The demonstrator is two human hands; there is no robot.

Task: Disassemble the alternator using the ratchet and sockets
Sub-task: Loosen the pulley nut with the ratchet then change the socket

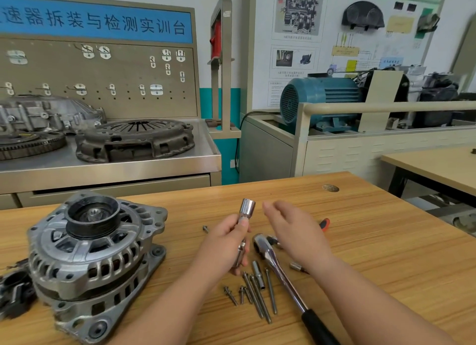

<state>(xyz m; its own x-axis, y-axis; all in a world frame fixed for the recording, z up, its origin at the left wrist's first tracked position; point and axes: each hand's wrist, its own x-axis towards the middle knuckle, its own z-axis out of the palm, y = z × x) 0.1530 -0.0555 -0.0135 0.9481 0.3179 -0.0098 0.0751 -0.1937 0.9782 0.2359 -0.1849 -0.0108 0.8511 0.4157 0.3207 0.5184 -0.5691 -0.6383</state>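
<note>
The silver cast-aluminium alternator (95, 262) with its black ribbed pulley facing up sits at the left of the pale wooden table (386, 254). The person's left hand (226, 239) grips a polished chrome socket (247, 207) upright, its open end rising above the thumb. The right hand (296, 228) hovers beside it with fingers relaxed and straight, holding nothing. Below it lies the chrome ratchet with a black grip (278, 270), and just beside that several long steel bolts (257, 298) and a slim deep socket (258, 275) lie loose.

Blue sign (95, 22) above pegboard (103, 87): 速器拆装与检测实训台
</note>
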